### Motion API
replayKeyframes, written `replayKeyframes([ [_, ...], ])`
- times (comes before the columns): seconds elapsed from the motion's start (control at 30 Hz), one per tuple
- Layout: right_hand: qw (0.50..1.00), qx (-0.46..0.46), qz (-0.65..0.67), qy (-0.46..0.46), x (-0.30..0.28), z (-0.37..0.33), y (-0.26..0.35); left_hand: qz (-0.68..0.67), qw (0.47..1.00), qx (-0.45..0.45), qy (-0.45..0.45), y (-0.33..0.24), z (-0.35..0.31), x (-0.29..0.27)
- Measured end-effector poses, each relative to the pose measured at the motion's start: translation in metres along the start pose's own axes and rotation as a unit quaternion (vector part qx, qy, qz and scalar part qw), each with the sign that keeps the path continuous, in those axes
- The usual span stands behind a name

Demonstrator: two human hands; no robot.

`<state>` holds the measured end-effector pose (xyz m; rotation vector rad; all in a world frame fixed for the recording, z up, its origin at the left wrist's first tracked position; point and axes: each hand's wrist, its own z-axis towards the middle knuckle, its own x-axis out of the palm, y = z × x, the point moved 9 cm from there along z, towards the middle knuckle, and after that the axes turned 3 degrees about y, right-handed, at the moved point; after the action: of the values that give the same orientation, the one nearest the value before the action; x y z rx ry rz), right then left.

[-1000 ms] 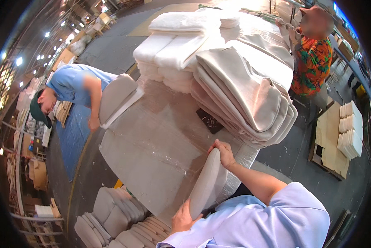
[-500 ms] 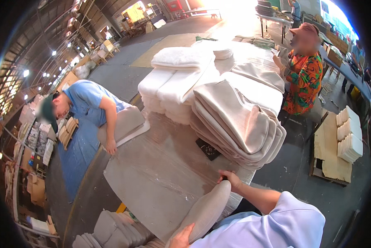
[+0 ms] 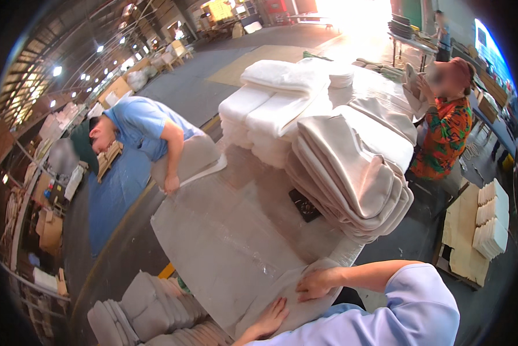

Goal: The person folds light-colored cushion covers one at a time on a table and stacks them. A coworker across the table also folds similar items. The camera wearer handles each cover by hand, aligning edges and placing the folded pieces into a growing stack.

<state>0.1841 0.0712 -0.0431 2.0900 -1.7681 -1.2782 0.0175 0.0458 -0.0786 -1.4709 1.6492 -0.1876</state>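
Note:
A beige padded fabric piece (image 3: 298,314) lies flat on the near end of the plastic-covered table (image 3: 213,236). My left hand (image 3: 275,316) rests on its left part, fingers stretched out and flat. On its right part is my right hand (image 3: 316,284), with bent fingers that seem to grip the fabric; the fingertips are partly hidden. Beyond my right hand rises a stack of folded beige padded pieces (image 3: 351,179). A small dark square item (image 3: 304,205) sits beside that stack.
White fluffy pads (image 3: 276,104) are piled farther back. A co-worker in blue (image 3: 143,124) bends at the left table edge over a beige piece. Another person in a patterned shirt (image 3: 446,135) stands far right. Beige stacks (image 3: 149,308) stand low at left; a pallet (image 3: 466,236) is at right.
The beige piece, earlier raised and curved between my hands, now lies flat on the table. My right hand has come down onto it, and my left hand has moved forward. The view has shifted.

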Motion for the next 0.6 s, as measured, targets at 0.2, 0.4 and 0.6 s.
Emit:
replayKeyframes([
  [0.2, 0.999, 0.027, -0.014, -0.037, 0.004, 0.040, -0.052, -0.057, 0.997, -0.027, -0.040, 0.015, 0.010, -0.022],
  [0.4, 0.968, 0.089, 0.135, -0.191, -0.044, -0.011, -0.094, 0.020, 0.965, -0.161, -0.209, 0.079, -0.083, -0.069],
  [0.6, 0.887, 0.214, 0.329, -0.243, -0.030, -0.051, -0.117, -0.566, 0.746, -0.274, -0.218, 0.144, -0.143, -0.001],
])
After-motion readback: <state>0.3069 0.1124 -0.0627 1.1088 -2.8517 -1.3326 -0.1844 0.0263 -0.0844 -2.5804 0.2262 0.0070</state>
